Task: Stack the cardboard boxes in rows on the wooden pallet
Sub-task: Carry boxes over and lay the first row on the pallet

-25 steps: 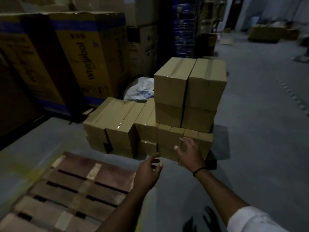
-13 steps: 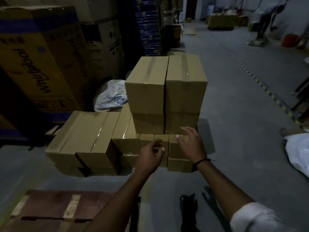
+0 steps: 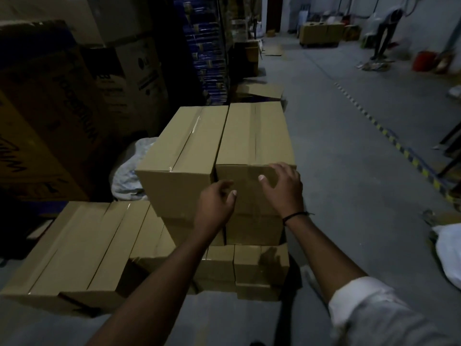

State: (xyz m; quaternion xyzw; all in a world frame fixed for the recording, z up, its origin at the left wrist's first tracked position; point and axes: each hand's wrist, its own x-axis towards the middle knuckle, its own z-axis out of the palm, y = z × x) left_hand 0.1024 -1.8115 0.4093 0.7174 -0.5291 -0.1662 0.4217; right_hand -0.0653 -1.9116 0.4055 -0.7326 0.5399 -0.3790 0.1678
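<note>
Plain brown cardboard boxes are piled on the floor. Two top boxes sit side by side, the top left box (image 3: 184, 156) and the top right box (image 3: 254, 138), on lower boxes (image 3: 259, 265). A lower row of boxes (image 3: 82, 248) lies to the left. My right hand (image 3: 283, 189) is on the top right box, fingers bent over its upper right front corner and thumb on the front face. My left hand (image 3: 217, 199) hovers at that box's left front edge, fingers loosely curled and holding nothing. The wooden pallet is out of view.
Large appliance cartons (image 3: 50, 126) and a dark blue stack (image 3: 207, 46) wall off the left. A white sack (image 3: 129, 171) lies behind the pile and another white sack (image 3: 449, 253) at the right edge. A person (image 3: 385, 31) bends far back. Grey floor (image 3: 349, 171) runs to the right.
The view has moved closer to the pile and the pallet has dropped out of sight. Both hands have risen from the low boxes to the top right box.
</note>
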